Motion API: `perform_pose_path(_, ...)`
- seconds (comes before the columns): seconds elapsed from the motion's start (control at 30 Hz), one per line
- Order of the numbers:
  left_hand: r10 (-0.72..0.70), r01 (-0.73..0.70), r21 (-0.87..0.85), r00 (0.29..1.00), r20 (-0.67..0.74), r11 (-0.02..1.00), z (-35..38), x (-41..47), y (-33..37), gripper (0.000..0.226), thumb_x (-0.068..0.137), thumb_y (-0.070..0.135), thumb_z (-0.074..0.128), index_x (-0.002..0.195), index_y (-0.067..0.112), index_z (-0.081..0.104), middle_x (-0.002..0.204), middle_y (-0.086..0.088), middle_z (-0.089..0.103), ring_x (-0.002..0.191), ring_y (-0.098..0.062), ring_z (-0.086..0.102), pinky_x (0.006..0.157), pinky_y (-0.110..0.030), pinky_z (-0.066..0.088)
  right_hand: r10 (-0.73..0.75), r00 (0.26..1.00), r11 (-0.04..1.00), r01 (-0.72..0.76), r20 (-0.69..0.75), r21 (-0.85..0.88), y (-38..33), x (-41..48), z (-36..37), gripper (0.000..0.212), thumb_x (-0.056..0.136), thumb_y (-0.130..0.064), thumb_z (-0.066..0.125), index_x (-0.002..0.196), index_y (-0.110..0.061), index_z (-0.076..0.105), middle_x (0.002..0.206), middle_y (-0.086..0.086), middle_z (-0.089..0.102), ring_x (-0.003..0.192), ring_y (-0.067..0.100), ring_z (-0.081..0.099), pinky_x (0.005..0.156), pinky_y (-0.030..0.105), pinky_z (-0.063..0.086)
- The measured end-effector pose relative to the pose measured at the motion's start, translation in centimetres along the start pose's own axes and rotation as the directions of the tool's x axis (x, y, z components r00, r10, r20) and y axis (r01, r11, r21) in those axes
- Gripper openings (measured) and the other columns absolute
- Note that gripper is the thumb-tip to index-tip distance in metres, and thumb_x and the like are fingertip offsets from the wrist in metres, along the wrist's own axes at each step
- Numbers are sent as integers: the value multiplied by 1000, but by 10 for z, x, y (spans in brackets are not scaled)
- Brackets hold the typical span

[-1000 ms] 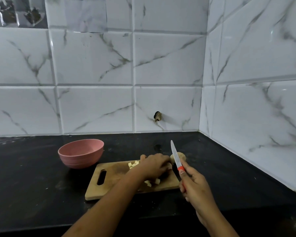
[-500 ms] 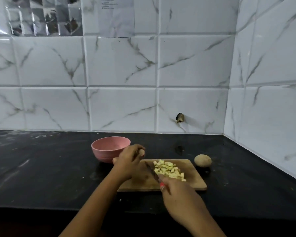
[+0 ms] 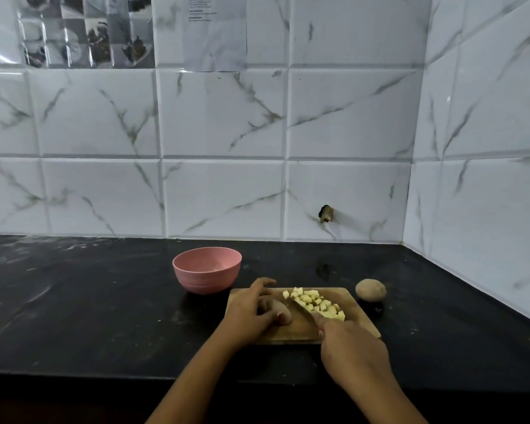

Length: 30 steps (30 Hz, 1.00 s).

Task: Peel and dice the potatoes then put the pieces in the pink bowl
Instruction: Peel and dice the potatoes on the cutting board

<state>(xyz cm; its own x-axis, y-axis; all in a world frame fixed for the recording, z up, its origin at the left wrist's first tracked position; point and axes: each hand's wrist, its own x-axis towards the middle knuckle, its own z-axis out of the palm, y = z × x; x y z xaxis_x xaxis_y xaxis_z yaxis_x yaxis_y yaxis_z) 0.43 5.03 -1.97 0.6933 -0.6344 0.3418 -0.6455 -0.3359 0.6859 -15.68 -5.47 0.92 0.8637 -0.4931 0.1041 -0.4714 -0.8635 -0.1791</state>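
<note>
Head view, left grip (image 3: 254, 310): It rested on the left end of the cutting board (image 3: 361, 319), forefinger stretched toward the bowl and the other fingers curled under. Whether they grasped a scrap or nothing could not be told.
Head view, right grip (image 3: 352, 347): It was clenched round the handle of the knife (image 3: 302, 309), with the blade laid low and slanting against the left edge of the pile.
Diced potato (image 3: 315, 302): A loose heap of pale cubes lay on the far middle of the board, touching the blade.
Pink bowl (image 3: 207, 255): It stood on the black surface (image 3: 104, 301) just beyond the board's left corner. No pieces showed in the part of its inside that could be seen.
Whole potato (image 3: 371, 289): It lay on the surface, still in its skin, just beside the board's far right corner.
Just changed: A second earlier the left grip had covered the pieces and the knife had pointed upward. Half a second earlier the blade had dropped to the pile while the left grip hung near the bowl, and it had since settled onto the board.
Meaning for the task: Cutting of this potato looked finished. Moving the cubes to the bowl seemed the step in hand, and one potato remained to peel.
</note>
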Motion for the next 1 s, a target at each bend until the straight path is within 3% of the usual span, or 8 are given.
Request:
perform_pose_path(0.1,-73,81,192,996,-47,978,-2,-4,2,53,87,42,60,135,33,39,129,11,49,121,-9,45,105,-33,29,9,1000,1000,-9,-3,7,1,0,0,59,100,-18,40,150,-41,20,125,-3,56,103,14,58,69,28,44)
perform_pose_path(0.23,-137,166,274,983,-120,947,2,-10,6,41,84,55,56,118,34,49,120,13,53,117,-7,46,108,-38,23,-6,1000,999,6,0,36,-2,-2,1,57,100,-21,39,150,-42,20,126,-3,56,104,14,57,71,28,45)
perform_pose_path(0.4,-175,194,251,980,-99,948,1,-9,3,44,80,60,59,115,37,50,118,16,54,116,-5,47,112,-44,19,-31,998,998,27,62,60,-14,0,4,60,101,-21,39,151,-41,14,127,0,56,103,14,58,80,29,48)
perform_pose_path(0.63,-167,173,173,985,-45,970,-6,-11,-1,39,83,50,61,120,40,51,114,19,54,118,-4,47,114,-44,17,-8,967,993,-22,254,117,-24,5,-8,55,104,-25,34,152,-36,11,146,6,39,127,21,45,103,35,40)
perform_pose_path(0.87,-137,131,88,988,72,987,-17,-12,-12,49,82,46,66,128,39,52,129,17,53,123,-6,46,112,-44,29,-48,997,993,41,57,115,-22,-11,-11,53,104,-27,30,152,-40,11,133,-1,53,111,12,55,91,27,47)
perform_pose_path(1.0,-117,117,65,993,-3,991,-13,-14,-11,49,78,44,71,125,37,57,124,16,58,117,-2,49,108,-35,34,-46,994,997,39,103,68,-34,-6,-11,60,102,-24,36,154,-31,6,132,0,54,111,14,56,89,29,46)
